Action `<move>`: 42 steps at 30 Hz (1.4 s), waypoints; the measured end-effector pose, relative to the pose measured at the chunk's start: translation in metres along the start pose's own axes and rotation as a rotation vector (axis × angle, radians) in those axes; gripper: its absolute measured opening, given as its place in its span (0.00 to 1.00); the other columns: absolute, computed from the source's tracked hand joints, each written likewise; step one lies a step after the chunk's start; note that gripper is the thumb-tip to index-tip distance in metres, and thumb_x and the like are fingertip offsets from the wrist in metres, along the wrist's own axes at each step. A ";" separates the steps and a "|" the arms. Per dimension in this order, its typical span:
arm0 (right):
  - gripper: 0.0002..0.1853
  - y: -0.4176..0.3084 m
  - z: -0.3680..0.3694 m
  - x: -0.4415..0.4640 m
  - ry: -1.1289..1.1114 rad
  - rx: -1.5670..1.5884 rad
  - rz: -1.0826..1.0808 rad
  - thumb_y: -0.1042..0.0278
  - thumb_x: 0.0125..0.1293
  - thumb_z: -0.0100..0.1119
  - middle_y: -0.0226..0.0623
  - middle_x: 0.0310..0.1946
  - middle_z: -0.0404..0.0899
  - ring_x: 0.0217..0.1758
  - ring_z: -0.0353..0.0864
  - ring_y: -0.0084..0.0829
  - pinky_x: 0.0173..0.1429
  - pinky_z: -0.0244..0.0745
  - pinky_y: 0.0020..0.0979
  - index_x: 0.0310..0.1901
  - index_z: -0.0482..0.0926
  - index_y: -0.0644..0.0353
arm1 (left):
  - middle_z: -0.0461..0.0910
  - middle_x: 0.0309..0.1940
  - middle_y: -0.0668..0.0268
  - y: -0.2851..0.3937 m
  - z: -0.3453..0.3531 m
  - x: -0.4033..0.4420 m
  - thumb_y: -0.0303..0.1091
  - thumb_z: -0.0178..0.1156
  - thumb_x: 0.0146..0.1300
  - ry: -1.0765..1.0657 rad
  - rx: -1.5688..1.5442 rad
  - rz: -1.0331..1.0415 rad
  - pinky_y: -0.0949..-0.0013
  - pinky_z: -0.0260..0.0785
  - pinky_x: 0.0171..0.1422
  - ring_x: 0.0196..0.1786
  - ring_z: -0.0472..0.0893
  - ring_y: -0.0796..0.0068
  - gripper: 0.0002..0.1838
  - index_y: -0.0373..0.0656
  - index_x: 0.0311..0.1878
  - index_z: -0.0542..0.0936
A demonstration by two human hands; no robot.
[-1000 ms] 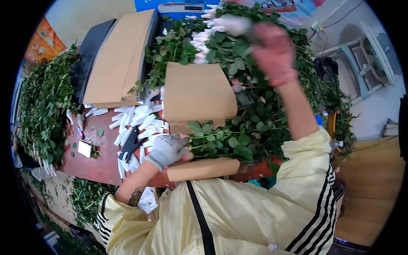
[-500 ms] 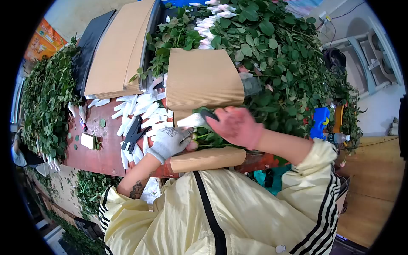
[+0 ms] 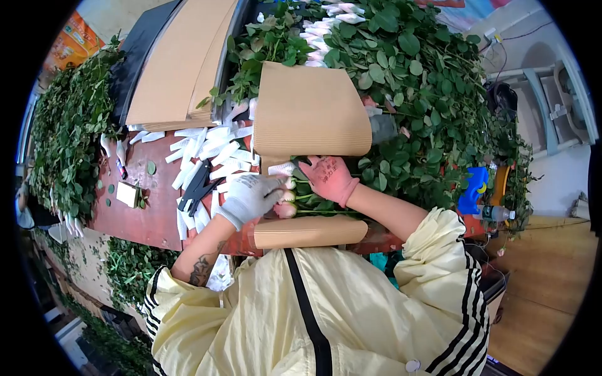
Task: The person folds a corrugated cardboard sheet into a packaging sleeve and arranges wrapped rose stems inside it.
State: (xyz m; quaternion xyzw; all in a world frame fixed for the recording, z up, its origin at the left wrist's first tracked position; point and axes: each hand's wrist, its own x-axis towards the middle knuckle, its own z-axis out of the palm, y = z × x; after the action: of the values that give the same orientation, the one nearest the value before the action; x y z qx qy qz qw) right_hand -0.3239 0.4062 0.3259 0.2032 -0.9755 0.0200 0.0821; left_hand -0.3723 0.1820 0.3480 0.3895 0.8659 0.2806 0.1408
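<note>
My left hand (image 3: 249, 197), in a grey-white glove, lies with fingers stretched out over the rose heads, its fingertips touching them. Pale pink roses (image 3: 285, 210) rest on their sides on the corrugated cardboard, stems pointing right. One rose in a white foam net (image 3: 281, 169) lies at the top of this row. My right hand (image 3: 331, 180), in a pink glove, is closed around the netted rose's stem and leaves just behind its head; its lower fingers are partly hidden. Cardboard curls up behind the row (image 3: 313, 113) and in front of it (image 3: 310, 232).
White foam nets (image 3: 216, 150) and a black stapler (image 3: 199, 186) lie left of my hands. Cardboard sheets (image 3: 169, 69) stack at the back left. Leafy rose stems (image 3: 426, 100) heap at the right and far left (image 3: 69, 138). A blue tape dispenser (image 3: 471, 190) and bottle (image 3: 495, 213) stand right.
My right hand has brought the netted rose down onto the cardboard, level with the other heads. My left hand has shifted slightly up against the heads. The view has shifted a little.
</note>
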 end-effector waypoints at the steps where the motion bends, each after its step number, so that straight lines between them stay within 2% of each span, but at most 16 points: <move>1: 0.13 0.001 -0.001 0.000 -0.099 0.003 -0.004 0.64 0.62 0.47 0.44 0.45 0.76 0.47 0.77 0.39 0.46 0.71 0.39 0.44 0.77 0.56 | 0.80 0.27 0.62 -0.002 0.002 0.000 0.40 0.58 0.57 0.098 0.018 0.042 0.62 0.70 0.34 0.29 0.80 0.61 0.12 0.49 0.43 0.82; 5: 0.14 -0.001 0.006 -0.005 -0.087 -0.007 0.010 0.64 0.61 0.46 0.46 0.47 0.76 0.47 0.77 0.40 0.45 0.72 0.38 0.46 0.77 0.55 | 0.77 0.22 0.62 -0.006 0.005 -0.007 0.41 0.65 0.52 0.195 -0.117 -0.127 0.66 0.68 0.31 0.26 0.78 0.65 0.13 0.44 0.38 0.80; 9: 0.18 0.000 0.005 -0.004 -0.190 0.009 0.039 0.64 0.57 0.50 0.43 0.49 0.74 0.46 0.77 0.39 0.42 0.73 0.36 0.49 0.76 0.53 | 0.77 0.22 0.60 -0.006 0.023 0.007 0.44 0.68 0.50 0.239 -0.008 -0.122 0.63 0.67 0.31 0.26 0.77 0.61 0.17 0.41 0.30 0.73; 10: 0.22 0.000 0.006 -0.004 -0.187 -0.003 0.034 0.63 0.53 0.54 0.41 0.49 0.73 0.44 0.77 0.37 0.41 0.73 0.36 0.52 0.75 0.54 | 0.77 0.22 0.60 -0.007 0.022 0.009 0.44 0.68 0.50 0.239 -0.009 -0.122 0.63 0.67 0.31 0.26 0.77 0.61 0.17 0.41 0.30 0.73; 15: 0.20 -0.009 -0.009 -0.003 -0.297 -0.020 0.058 0.63 0.53 0.53 0.41 0.43 0.74 0.40 0.78 0.36 0.37 0.74 0.35 0.50 0.74 0.55 | 0.79 0.28 0.59 -0.018 0.019 0.016 0.50 0.64 0.51 0.132 0.101 -0.261 0.58 0.69 0.33 0.29 0.79 0.56 0.19 0.44 0.32 0.74; 19: 0.18 -0.010 -0.003 -0.001 -0.328 0.008 0.119 0.64 0.54 0.52 0.41 0.39 0.74 0.35 0.79 0.35 0.33 0.74 0.35 0.47 0.74 0.56 | 0.79 0.30 0.58 -0.009 0.012 0.002 0.48 0.64 0.52 0.248 0.035 -0.203 0.58 0.70 0.35 0.31 0.79 0.56 0.18 0.44 0.36 0.75; 22: 0.16 -0.008 -0.001 -0.003 -0.320 0.005 0.104 0.65 0.54 0.52 0.41 0.39 0.74 0.34 0.79 0.35 0.33 0.74 0.35 0.46 0.74 0.56 | 0.75 0.21 0.62 0.002 0.005 -0.005 0.48 0.66 0.50 0.378 -0.020 -0.092 0.62 0.67 0.30 0.26 0.77 0.62 0.21 0.41 0.38 0.76; 25: 0.17 -0.006 0.002 -0.006 -0.189 0.028 0.060 0.65 0.54 0.52 0.40 0.40 0.74 0.34 0.79 0.36 0.33 0.74 0.36 0.47 0.74 0.56 | 0.79 0.28 0.59 0.012 0.006 0.005 0.45 0.63 0.53 0.333 0.043 -0.077 0.62 0.69 0.35 0.30 0.79 0.60 0.21 0.42 0.46 0.79; 28: 0.19 -0.007 -0.003 -0.004 -0.238 0.022 0.076 0.66 0.53 0.53 0.41 0.42 0.74 0.35 0.79 0.37 0.34 0.74 0.35 0.49 0.74 0.56 | 0.80 0.32 0.58 -0.005 0.018 0.009 0.44 0.61 0.55 0.277 0.070 -0.089 0.61 0.70 0.39 0.34 0.80 0.58 0.20 0.43 0.49 0.78; 29: 0.20 -0.007 -0.002 -0.005 -0.240 0.027 0.071 0.67 0.53 0.52 0.42 0.44 0.74 0.36 0.79 0.37 0.35 0.75 0.34 0.50 0.74 0.56 | 0.80 0.33 0.59 -0.008 0.021 0.008 0.44 0.58 0.57 0.303 0.074 -0.078 0.58 0.71 0.38 0.35 0.80 0.56 0.15 0.47 0.45 0.78; 33: 0.20 -0.008 0.002 -0.005 -0.306 -0.006 0.087 0.67 0.54 0.52 0.44 0.46 0.74 0.37 0.80 0.37 0.36 0.75 0.35 0.50 0.74 0.56 | 0.77 0.27 0.59 -0.016 0.027 0.017 0.40 0.57 0.59 0.267 0.164 -0.095 0.56 0.68 0.36 0.32 0.78 0.56 0.09 0.44 0.33 0.76; 35: 0.13 -0.005 0.007 -0.009 -0.156 -0.010 0.064 0.68 0.60 0.47 0.44 0.40 0.76 0.33 0.81 0.35 0.29 0.75 0.32 0.46 0.75 0.56 | 0.77 0.27 0.60 -0.018 0.019 0.015 0.39 0.57 0.59 0.246 0.244 -0.114 0.57 0.68 0.35 0.32 0.78 0.57 0.08 0.45 0.33 0.75; 36: 0.13 -0.004 0.008 -0.009 -0.150 -0.008 0.091 0.68 0.60 0.47 0.44 0.40 0.76 0.33 0.81 0.35 0.29 0.75 0.32 0.46 0.75 0.56 | 0.77 0.27 0.61 -0.021 0.014 0.012 0.38 0.57 0.59 0.232 0.318 -0.136 0.58 0.68 0.34 0.31 0.78 0.58 0.07 0.46 0.33 0.75; 37: 0.13 -0.005 0.011 -0.013 -0.111 0.006 0.105 0.68 0.61 0.47 0.44 0.41 0.76 0.34 0.81 0.36 0.30 0.75 0.33 0.46 0.75 0.57 | 0.77 0.26 0.63 -0.026 0.012 0.008 0.36 0.58 0.58 0.320 0.289 -0.023 0.59 0.68 0.33 0.30 0.78 0.60 0.05 0.48 0.33 0.76; 38: 0.13 -0.003 0.013 -0.009 -0.079 0.008 0.059 0.68 0.61 0.47 0.45 0.41 0.76 0.35 0.81 0.36 0.31 0.76 0.34 0.46 0.75 0.57 | 0.77 0.29 0.59 -0.034 0.013 0.006 0.38 0.55 0.60 0.291 0.298 0.004 0.56 0.67 0.31 0.29 0.77 0.55 0.07 0.46 0.35 0.75; 42: 0.14 -0.005 0.011 -0.008 -0.046 0.014 0.062 0.69 0.62 0.46 0.45 0.41 0.77 0.38 0.81 0.36 0.35 0.77 0.34 0.48 0.74 0.56 | 0.79 0.31 0.57 -0.078 -0.018 -0.025 0.38 0.55 0.60 0.295 0.324 -0.313 0.55 0.70 0.36 0.34 0.79 0.55 0.08 0.47 0.40 0.76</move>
State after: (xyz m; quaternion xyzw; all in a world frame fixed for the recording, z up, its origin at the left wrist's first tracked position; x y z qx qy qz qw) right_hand -0.3166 0.4044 0.3135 0.1739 -0.9828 0.0246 0.0575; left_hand -0.4109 0.1143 0.3170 0.2231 0.9604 0.1667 -0.0094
